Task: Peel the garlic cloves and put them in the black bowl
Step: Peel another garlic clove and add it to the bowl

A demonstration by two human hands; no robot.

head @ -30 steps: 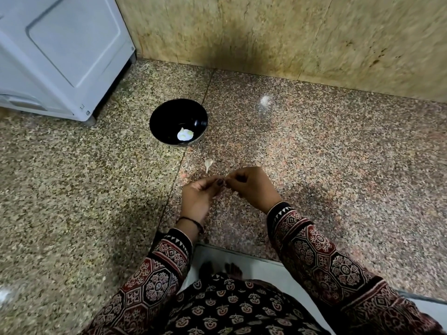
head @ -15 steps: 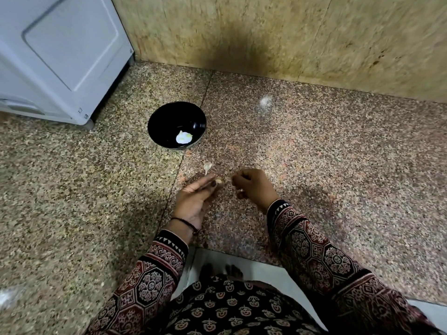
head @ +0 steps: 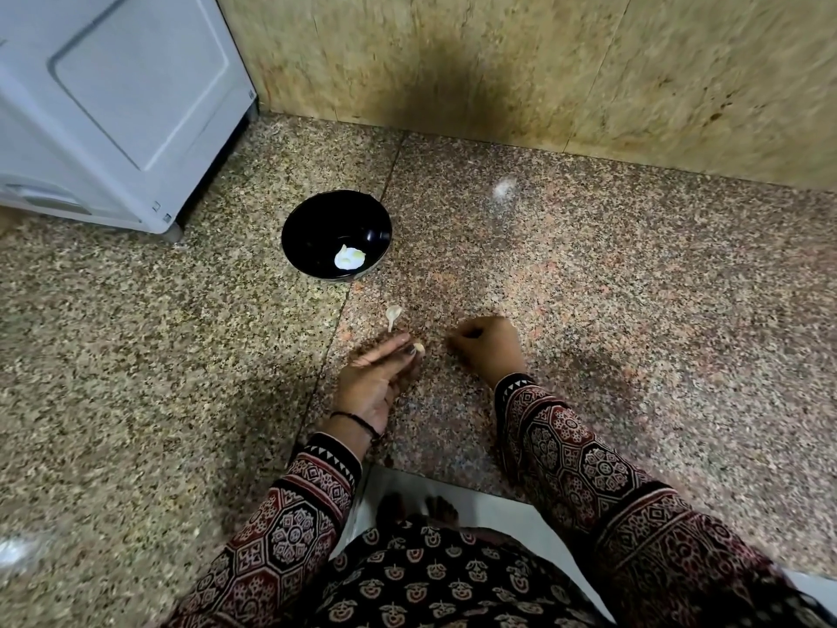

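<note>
Right hand (head: 489, 351) is drawn away from left hand (head: 376, 383), where a smooth pale garlic clove (head: 419, 348) is pinched; right is curled, contents unclear.

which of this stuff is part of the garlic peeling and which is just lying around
In the job:
black bowl
peeled garlic inside it
garlic clove pinched by the left hand
right hand

Just lying about:
peel scrap on the floor
white appliance by the wall

No legible text, no labels, brands, numbers or signs anywhere in view
</note>
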